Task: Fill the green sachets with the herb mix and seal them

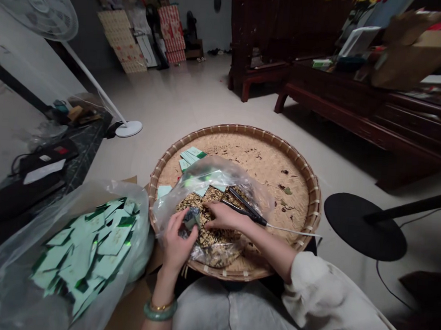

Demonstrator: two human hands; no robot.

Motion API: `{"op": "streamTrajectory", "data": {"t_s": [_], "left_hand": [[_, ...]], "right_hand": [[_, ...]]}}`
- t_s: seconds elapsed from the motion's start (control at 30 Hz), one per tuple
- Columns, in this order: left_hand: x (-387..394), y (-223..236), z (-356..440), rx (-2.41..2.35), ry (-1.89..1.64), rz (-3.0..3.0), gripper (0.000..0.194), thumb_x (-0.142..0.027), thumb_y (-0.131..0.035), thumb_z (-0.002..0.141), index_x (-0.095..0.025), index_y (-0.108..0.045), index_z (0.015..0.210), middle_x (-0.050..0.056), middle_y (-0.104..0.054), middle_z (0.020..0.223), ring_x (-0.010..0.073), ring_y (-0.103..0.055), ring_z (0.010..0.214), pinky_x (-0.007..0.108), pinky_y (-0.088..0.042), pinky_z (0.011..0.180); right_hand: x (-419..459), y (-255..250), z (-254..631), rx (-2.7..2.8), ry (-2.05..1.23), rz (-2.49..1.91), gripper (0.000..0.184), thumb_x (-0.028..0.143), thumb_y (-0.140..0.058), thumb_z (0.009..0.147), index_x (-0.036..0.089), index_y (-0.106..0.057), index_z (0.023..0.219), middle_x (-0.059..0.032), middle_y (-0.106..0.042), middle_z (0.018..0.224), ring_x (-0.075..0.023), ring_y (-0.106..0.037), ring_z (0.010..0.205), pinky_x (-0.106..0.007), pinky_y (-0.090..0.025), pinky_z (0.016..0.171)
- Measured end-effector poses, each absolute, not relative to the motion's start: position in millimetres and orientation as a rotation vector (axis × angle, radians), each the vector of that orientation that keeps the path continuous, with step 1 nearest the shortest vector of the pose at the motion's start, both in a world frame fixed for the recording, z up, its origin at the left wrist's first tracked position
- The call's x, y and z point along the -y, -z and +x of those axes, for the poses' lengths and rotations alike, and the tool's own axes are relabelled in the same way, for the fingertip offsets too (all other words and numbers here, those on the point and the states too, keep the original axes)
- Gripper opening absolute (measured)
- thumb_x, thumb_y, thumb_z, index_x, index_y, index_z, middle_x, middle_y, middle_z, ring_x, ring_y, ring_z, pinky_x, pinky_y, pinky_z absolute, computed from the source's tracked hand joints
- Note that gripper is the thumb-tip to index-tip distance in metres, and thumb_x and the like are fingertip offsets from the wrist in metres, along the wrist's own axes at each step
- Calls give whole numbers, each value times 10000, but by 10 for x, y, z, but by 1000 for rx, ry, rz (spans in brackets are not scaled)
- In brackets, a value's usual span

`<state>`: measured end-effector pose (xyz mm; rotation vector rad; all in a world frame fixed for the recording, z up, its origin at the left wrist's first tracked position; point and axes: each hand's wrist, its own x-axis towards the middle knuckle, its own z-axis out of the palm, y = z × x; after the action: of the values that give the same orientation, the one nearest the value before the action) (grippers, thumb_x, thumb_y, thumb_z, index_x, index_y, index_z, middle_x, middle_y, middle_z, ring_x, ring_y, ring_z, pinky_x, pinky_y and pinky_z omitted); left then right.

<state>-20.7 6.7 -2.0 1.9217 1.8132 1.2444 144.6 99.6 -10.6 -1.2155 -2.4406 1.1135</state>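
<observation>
One small packet is pinched upright between the thumb and fingers of the left hand, above the left part of a dried, chopped mix in a clear plastic bag. The left forearm rises steeply from below, a green bangle near its wrist. The right forearm slants in from the lower right, palm down, its hand reaching leftward over the mix with fingers bent and thumb apart; whether they grip any pieces, I cannot tell. Near that wrist lies a black long-armed tool with a pale cord. Around the bag spreads a round woven tray, with flat green packets towards its far left. Left of the tray, a larger plastic bag holds many more.
</observation>
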Motion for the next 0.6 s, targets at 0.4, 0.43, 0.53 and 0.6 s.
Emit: {"op": "streamTrajectory", "data": {"t_s": [0.4, 0.43, 0.53, 0.6], "left_hand": [[-61, 31, -195, -1829, -1256, 1915, 382, -211, -587, 772, -163, -579, 1151, 100, -613, 1061, 216, -615, 961, 361, -532, 826], [-60, 31, -189, -1827, -1257, 1918, 383, -212, -587, 773, -166, -579, 1153, 98, -613, 1062, 217, -615, 963, 364, -531, 830], [-62, 29, -169, -1812, -1248, 1917, 391, -207, -583, 776, -179, -575, 1166, 93, -612, 1074, 219, -608, 989, 375, -521, 856], [-65, 26, -153, -1797, -1242, 1915, 394, -205, -582, 777, -184, -573, 1170, 90, -610, 1078, 220, -603, 1000, 379, -517, 864]], "right_hand": [[-1019, 7, 1516, 2249, -1295, -1082, 277, 71, -667, 617, 154, -694, 880, -16, -686, 851, -175, -606, 809, -267, -444, 749], [-1010, 15, 1555, 2105, -1404, -1083, 259, 93, -680, 613, 157, -688, 864, -6, -679, 840, -168, -603, 800, -270, -449, 749], [-954, 28, 1652, 1525, -1815, -1075, 245, 170, -705, 604, 167, -652, 843, 30, -626, 715, -139, -588, 685, -281, -476, 695], [-893, 17, 1697, 1129, -2034, -1028, 270, 181, -717, 580, 175, -620, 832, 46, -590, 672, -116, -572, 618, -286, -497, 675]]}}
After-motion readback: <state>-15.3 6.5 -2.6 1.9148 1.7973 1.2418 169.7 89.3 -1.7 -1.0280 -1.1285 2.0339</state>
